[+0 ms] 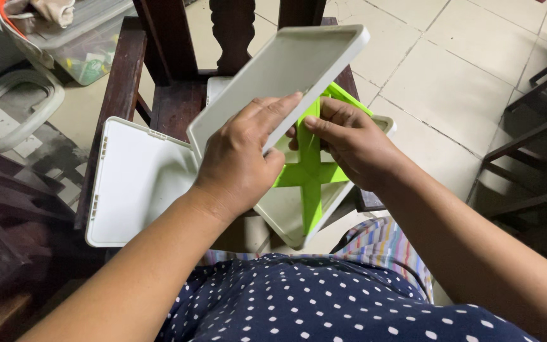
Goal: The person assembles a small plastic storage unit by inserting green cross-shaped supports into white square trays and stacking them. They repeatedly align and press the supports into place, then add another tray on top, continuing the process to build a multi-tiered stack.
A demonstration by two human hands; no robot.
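1. The fingers (267, 111) of the left hand (238, 161) are clamping around the near edge of a white plastic tray panel (286, 69), thumb underneath and fingertips over the rim, and are holding it tilted up and away from the body.
2. The fingers (324, 123) of the right hand (349, 142) are pinching one arm of a bright green cross-shaped divider (308, 174) and are pressing it down into the white tray (283, 215) beneath.
3. The green divider is standing on edge inside that lower tray, just under the lifted panel; its far arm is showing beyond the right hand.
4. The lower tray is resting partly on a dark wooden chair (125, 69), which is serving as the worktop, and partly overhanging toward the lap.
5. A second white lid-like panel (137, 183) is lying flat on the chair seat, touching the left wrist side and well clear of the divider.
6. Judgement on doing this well: the left hand's panel should be kept high enough to leave the divider visible, and the divider should be kept square to the tray walls while being pressed evenly, since the overhanging tray could tip.
7. A clear storage box (80, 44) is standing on the tiled floor (451, 76) beyond.
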